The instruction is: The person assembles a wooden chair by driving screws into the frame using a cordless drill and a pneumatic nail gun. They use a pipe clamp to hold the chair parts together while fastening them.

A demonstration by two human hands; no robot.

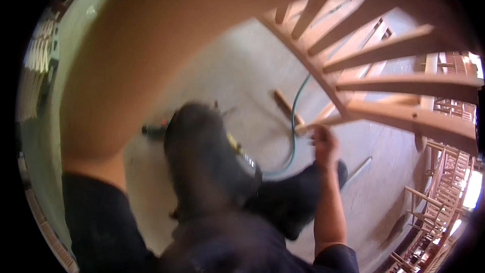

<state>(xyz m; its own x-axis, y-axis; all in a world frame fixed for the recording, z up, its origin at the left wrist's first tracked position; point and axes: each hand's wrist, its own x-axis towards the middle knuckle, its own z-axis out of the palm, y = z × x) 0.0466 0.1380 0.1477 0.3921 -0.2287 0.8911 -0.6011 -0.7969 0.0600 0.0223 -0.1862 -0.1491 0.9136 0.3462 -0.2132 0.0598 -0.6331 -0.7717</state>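
A pale wooden slatted frame (328, 83), resembling part of a chair, slants across the upper right. Several flat slats (379, 53) fan out from its long rail. My left forearm (121, 81) arches very close across the top, blurred. Its far end runs into shadow over the slats at the upper right, so my left hand's fingers cannot be made out. Just below the frame's lower corner is my right hand (327, 146), its fingers curled together close to a wooden bar (323, 123). Whatever they hold, if anything, is too blurred to name.
A green hose (294, 141) curves over the grey floor (222, 65) beside a short wooden piece (288, 105). A dark tool (154, 130) lies left of my knee (197, 141). Many wooden frames (439, 187) stand stacked along the right; slatted pieces (40, 71) line the far left.
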